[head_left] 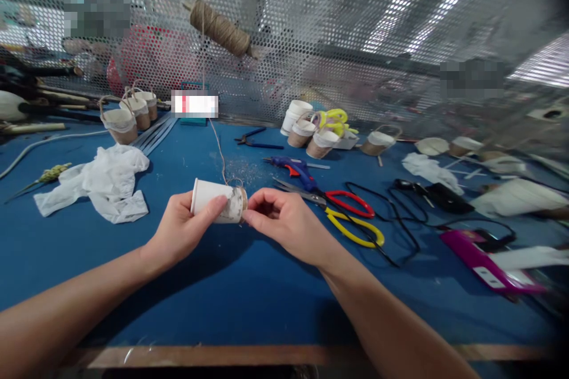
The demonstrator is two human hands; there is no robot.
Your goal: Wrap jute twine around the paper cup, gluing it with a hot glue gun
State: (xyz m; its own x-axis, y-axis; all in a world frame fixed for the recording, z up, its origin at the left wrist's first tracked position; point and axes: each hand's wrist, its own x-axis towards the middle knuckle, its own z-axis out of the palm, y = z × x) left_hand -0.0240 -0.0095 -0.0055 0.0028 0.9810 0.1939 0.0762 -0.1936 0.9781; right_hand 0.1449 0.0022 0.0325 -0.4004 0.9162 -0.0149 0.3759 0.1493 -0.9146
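Observation:
My left hand (184, 225) is wrapped round a white paper cup (211, 198) that lies on its side above the table, its open rim to the left. Brown twine (244, 201) circles the cup's base, and whitish patches show on the wall beside it. Thumb and forefinger of my right hand (284, 219) pinch together at the base end, touching the twine. From there a loose strand (219, 145) climbs to a twine spool (220, 29) mounted on the mesh screen behind. Scissors (351, 213) with red and yellow handles lie just right of my right hand.
A blue glue gun (296, 170) and pliers (258, 141) lie beyond the cup. Twine-wrapped cups (122, 125) stand at back left, more (322, 143) at back right. Crumpled white cloth (100, 180) lies left. A purple power strip (489, 260) and black cords lie right.

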